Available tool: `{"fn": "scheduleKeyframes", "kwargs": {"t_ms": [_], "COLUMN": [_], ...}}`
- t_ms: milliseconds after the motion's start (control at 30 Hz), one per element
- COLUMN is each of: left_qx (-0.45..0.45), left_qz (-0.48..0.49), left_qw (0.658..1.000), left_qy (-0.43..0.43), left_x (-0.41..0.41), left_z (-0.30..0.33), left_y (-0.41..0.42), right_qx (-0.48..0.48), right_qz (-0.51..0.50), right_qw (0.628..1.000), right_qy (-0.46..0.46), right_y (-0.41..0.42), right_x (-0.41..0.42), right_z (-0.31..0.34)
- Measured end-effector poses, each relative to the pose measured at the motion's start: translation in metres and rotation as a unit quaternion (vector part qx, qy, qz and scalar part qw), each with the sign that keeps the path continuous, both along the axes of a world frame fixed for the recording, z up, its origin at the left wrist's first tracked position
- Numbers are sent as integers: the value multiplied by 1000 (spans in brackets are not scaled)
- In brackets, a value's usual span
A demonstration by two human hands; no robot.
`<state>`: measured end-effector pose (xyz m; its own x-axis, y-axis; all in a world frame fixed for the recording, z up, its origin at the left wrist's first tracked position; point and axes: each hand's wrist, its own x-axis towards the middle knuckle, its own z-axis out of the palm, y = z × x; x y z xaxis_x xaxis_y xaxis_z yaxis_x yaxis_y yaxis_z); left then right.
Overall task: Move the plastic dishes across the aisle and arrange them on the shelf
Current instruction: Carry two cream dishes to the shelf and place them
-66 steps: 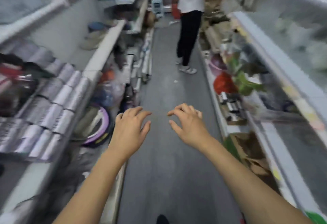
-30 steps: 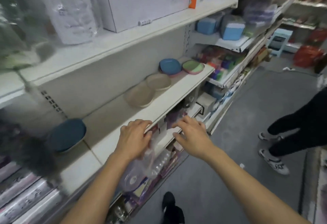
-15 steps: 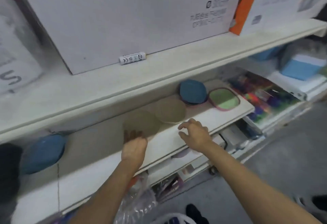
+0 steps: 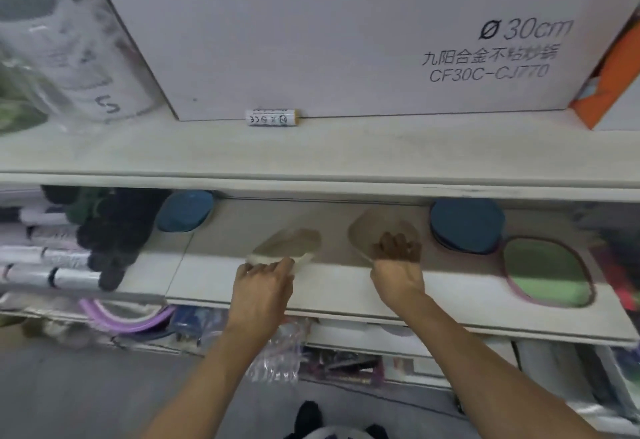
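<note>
Beige plastic dishes lay mid-shelf [image 4: 346, 286] near its front edge; half a second earlier both hands had only been reaching. The left hand [image 4: 265, 284] now pinched the left dish [image 4: 287, 242]; the right hand [image 4: 398, 265] curled over the right dish [image 4: 374, 227], so pickup had begun.

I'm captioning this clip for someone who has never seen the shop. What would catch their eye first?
First, the two hands on the middle shelf: the left hand grips one beige dish at its near rim, and the right hand reaches into another beige dish. Above them a big white box marked 30cm fills the upper shelf, and a green dish lies at the right.
</note>
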<state>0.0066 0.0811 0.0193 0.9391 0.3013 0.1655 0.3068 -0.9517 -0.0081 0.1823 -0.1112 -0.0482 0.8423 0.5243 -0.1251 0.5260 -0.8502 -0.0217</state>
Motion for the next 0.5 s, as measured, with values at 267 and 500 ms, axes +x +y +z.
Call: {"fn": "scheduleKeyframes", "kwargs": {"t_ms": [267,500], "left_qx": [-22,-28], "left_qz": [100,215], "left_qw": [992,964], "left_qy": [-67,-156], "left_x": [-71,-218], "left_z": [28,47], "left_y": [52,136], "right_qx": [166,314], "right_qz": [185,379], "right_qw": [964,869], "right_qy": [-95,-57], "right_y": [89,214], "right_x": [-70,-178], "right_z": [63,95]}}
